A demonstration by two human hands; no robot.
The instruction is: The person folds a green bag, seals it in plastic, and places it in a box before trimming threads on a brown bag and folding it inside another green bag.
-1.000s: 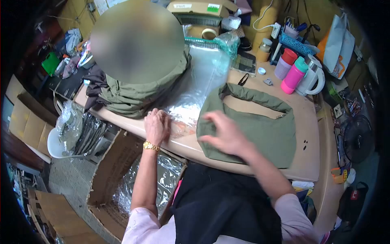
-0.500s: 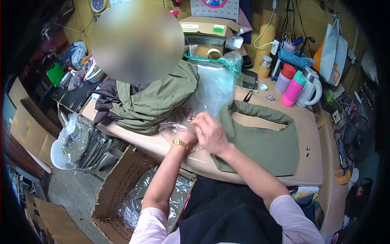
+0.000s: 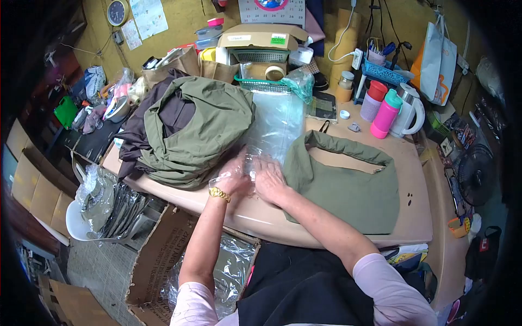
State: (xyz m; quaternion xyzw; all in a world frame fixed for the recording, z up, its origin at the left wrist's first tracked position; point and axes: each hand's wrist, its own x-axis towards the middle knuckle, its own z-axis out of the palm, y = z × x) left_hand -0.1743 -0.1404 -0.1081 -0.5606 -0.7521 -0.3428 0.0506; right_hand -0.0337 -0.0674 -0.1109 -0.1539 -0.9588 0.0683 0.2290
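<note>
**Left hand (image 3: 232,174), right hand (image 3: 268,179) at near end of clear plastic film (image 3: 277,117)**

Right fingers extended on plastic; left fingers blurred, grip unclear. Film on table (image 3: 416,174), long axis running away; right hand nearer. Olive garment (image 3: 348,195) just right.

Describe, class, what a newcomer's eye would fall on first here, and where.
Likely the pink bottle, bright beside the kettle at the far right of the table. Next, perhaps, the olive heap at left and the flat olive cloth at right. Between them, the left hand and right hand are at the clear plastic.
</note>
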